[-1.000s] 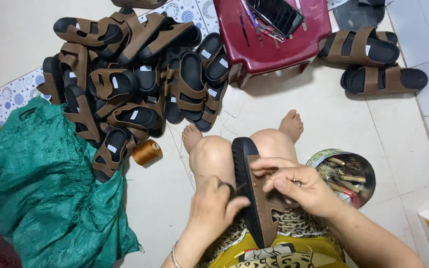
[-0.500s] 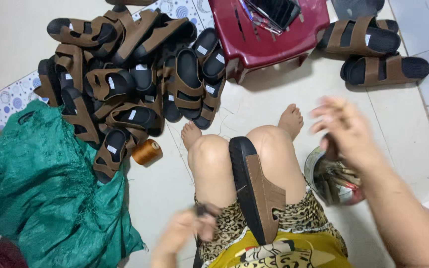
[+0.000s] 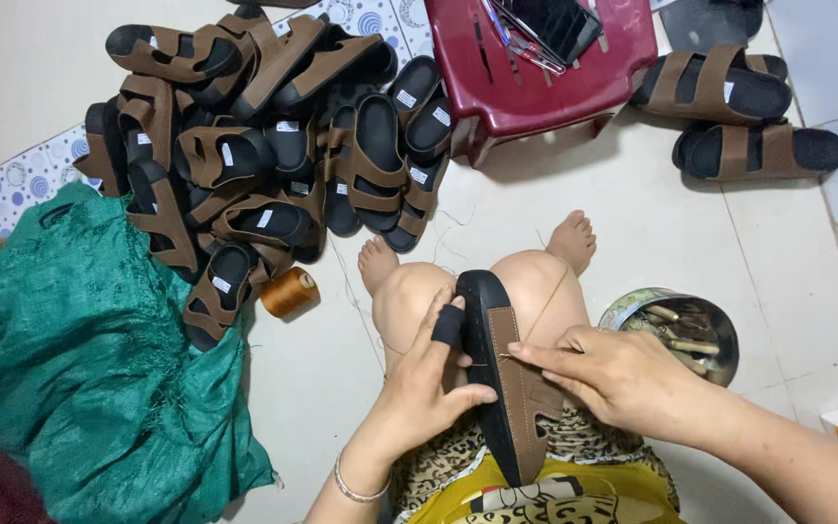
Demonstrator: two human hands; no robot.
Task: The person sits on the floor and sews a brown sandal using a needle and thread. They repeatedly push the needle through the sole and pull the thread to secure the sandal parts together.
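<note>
Back from the metal bowl (image 3: 676,330) at right, right hand (image 3: 613,374) now pinched on the needle and thread against the brown strap of the sandal (image 3: 506,374), with left hand (image 3: 429,383) returned from the lower edge to clamp the black sole, forefinger in a dark guard. Stitching strap to sole, apparently mid-seam; next calling for a firm pull of thread with the sandal kept steady. Sandal standing on edge between the knees, centre of frame: black sole, tan upper, pale stitch line; heap of like sandals (image 3: 264,146) at upper left.
</note>
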